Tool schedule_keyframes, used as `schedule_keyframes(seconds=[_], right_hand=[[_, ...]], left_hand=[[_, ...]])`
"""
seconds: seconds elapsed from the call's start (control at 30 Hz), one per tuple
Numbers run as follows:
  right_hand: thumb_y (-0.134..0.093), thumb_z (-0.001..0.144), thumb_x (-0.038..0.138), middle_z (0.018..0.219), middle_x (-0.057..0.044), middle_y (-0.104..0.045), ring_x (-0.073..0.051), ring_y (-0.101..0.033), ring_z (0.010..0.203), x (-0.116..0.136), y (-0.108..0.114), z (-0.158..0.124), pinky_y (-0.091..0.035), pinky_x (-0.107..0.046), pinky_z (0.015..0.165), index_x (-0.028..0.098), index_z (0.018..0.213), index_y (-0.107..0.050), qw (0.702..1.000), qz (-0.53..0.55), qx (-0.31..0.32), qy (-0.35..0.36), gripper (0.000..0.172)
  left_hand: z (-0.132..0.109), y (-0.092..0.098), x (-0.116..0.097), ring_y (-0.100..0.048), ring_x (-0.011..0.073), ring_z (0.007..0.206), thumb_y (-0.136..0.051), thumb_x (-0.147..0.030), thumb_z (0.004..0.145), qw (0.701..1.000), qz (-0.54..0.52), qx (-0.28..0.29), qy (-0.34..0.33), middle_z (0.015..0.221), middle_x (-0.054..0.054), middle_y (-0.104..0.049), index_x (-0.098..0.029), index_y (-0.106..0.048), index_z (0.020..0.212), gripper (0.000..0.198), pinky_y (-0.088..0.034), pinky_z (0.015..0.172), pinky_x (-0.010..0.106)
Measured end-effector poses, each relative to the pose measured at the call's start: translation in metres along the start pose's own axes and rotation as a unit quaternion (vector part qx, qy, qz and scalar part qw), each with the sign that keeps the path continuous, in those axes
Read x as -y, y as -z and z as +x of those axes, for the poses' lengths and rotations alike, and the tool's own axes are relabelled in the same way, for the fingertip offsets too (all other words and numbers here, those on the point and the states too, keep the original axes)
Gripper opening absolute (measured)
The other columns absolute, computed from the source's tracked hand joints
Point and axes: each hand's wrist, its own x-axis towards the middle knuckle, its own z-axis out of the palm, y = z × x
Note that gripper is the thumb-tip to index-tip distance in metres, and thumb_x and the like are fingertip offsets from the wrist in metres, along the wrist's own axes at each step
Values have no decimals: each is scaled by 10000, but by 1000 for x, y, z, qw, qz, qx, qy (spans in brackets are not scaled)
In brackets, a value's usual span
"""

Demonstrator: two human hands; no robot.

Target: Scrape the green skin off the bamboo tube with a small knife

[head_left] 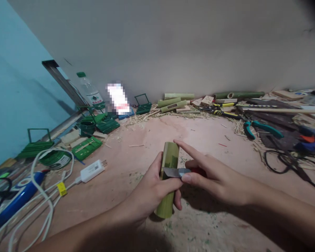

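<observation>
A green bamboo piece (167, 206) is tilted slightly over the middle of the table, its far end pointing away from me. My left hand (153, 183) is wrapped round its middle, with the thumb lying across the front. A knife (173, 172) with a short metal blade and a red handle lies across the bamboo, just above that thumb. The knife's handle is in my right hand (210, 171), whose index finger reaches out to the bamboo's top end. The palm side of the right hand is hidden.
At the left are a white charger (92, 171) with cables, a blue tube (18, 199), green paint pots and a plastic bottle (90, 91). Bamboo pieces (173, 105) and shavings line the wall. Teal-handled pliers (267, 128) and a black cable lie at the right.
</observation>
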Motion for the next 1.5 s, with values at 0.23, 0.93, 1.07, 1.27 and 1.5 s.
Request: schedule_keyframes(seconds=[0.23, 0.93, 1.07, 1.27, 1.5], right_hand=[[-449, 1116, 393, 836, -15, -689, -161, -559, 673, 1, -2, 0, -367, -282, 638, 197, 1714, -113, 999, -31, -7, 8, 714], [-457, 1110, 388, 743, 15, -627, -153, -507, 600, 5, -5, 1, -319, -272, 588, 176, 1703, -145, 998, -64, -26, 5, 703], [-466, 1101, 388, 746, 14, -632, -152, -518, 603, 3, -4, 1, -325, -268, 586, 173, 1701, -155, 998, -60, -18, 6, 709], [-476, 1091, 407, 697, 26, -615, -155, -491, 550, 3, -7, 2, -324, -270, 561, 120, 1698, -166, 996, -80, -41, 6, 740], [-402, 1114, 411, 951, -73, -747, -209, -657, 812, -6, 3, 4, -450, -312, 761, 172, 1555, -521, 991, -96, -96, -9, 516]], left_hand=[[-2, -5, -1, -584, 92, 448, -722, -243, 823, 999, -11, -30, -8, 781, -47, -630, -231, -454, 1292, 541, -439, 452, 197], [-2, -5, 5, -551, 97, 402, -697, -266, 824, 999, 2, -36, -12, 706, -70, -579, -225, -455, 1188, 439, -438, 402, 192], [0, -4, 5, -545, 101, 401, -688, -248, 831, 1000, 3, -28, -11, 650, -81, -566, -222, -458, 1184, 422, -430, 408, 188], [0, -3, 4, -550, 89, 407, -710, -196, 804, 999, -19, -31, -19, 756, -65, -610, -226, -459, 1239, 503, -490, 415, 215], [-2, -7, 6, -539, 95, 414, -705, -241, 869, 1000, -24, 8, 14, 643, -89, -562, -220, -446, 1246, 458, -523, 428, 216]])
